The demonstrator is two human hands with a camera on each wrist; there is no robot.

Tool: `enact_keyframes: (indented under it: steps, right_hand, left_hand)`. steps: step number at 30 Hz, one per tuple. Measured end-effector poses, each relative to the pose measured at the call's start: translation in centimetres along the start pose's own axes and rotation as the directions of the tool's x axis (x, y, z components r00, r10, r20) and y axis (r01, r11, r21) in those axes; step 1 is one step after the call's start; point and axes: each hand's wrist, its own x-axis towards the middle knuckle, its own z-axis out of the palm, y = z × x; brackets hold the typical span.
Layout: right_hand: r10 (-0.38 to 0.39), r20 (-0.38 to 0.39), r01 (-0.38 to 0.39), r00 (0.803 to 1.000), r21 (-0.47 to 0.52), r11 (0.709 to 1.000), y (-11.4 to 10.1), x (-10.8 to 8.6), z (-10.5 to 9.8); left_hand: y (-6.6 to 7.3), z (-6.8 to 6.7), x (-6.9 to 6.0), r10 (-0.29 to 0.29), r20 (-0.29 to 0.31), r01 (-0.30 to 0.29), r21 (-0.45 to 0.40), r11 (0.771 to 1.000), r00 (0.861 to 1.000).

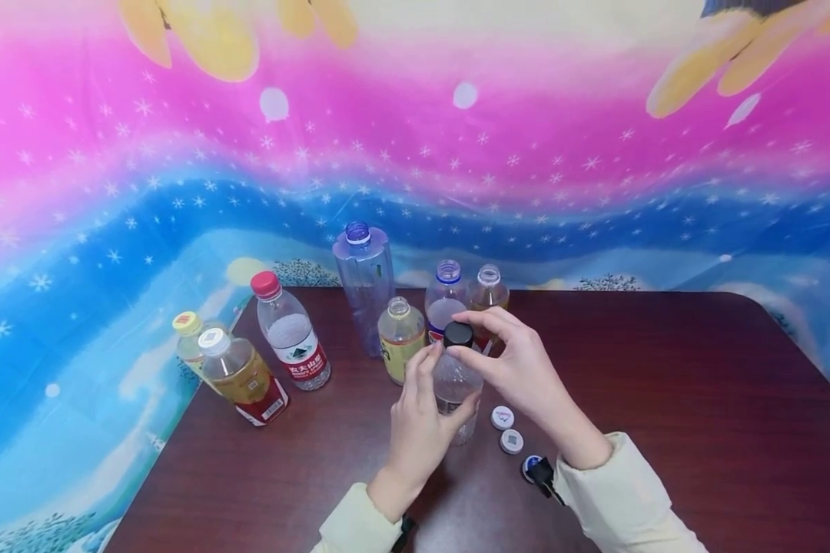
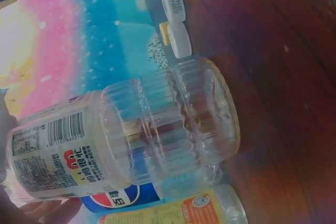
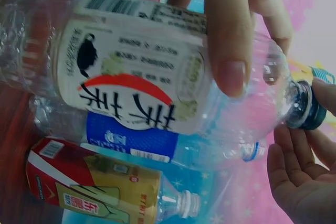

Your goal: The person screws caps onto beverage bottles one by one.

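Near the middle of the table, a clear ribbed plastic bottle (image 1: pixel 453 376) stands upright with a black cap (image 1: pixel 459 333) at its neck. My left hand (image 1: pixel 418 430) grips the bottle's upper body, thumb on one side and fingers on the other. From the right, my right hand (image 1: pixel 526 365) pinches the cap between thumb and fingertips. In the right wrist view the cap (image 3: pixel 313 108) sits on the neck, and a white label (image 3: pixel 131 72) wraps the bottle. Whether the cap is tight cannot be seen.
Behind stand uncapped bottles: a tall purple one (image 1: pixel 366 284), a yellow-labelled one (image 1: pixel 401 349), a blue-labelled one (image 3: pixel 131 137) and a gold-and-red one (image 3: pixel 94 179). Capped bottles, including a red-capped one (image 1: pixel 293 338), stand left. Two white caps (image 1: pixel 502 417) and a blue one (image 1: pixel 531 468) lie right.
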Motion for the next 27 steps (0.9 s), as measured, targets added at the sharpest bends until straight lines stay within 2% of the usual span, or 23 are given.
enact_keyframes:
  steps: [8,14,22,27]
  right_hand:
    - [0.012,-0.017,-0.011,1.000,0.040,0.999,0.3,-0.3,0.3]
    - [-0.003,-0.014,0.004,1.000,0.022,1.000,0.3,-0.3,0.3]
    - [-0.035,-0.007,0.035,0.999,0.032,0.999,0.2,-0.4,0.1]
    - [-0.046,-0.012,0.047,0.999,0.066,0.997,0.6,-0.5,-0.1]
  left_hand:
    - [0.5,-0.3,-0.1,-0.052,0.038,0.053,-0.008,0.999,0.998]
    - [0.9,-0.3,-0.3,-0.104,0.057,0.105,-0.008,0.994,0.993]
    - [1.0,-0.3,-0.2,-0.107,0.011,0.107,-0.021,0.994,0.994]
    - [0.8,-0.7,-0.1,-0.106,-0.009,0.106,-0.018,0.994,0.994]
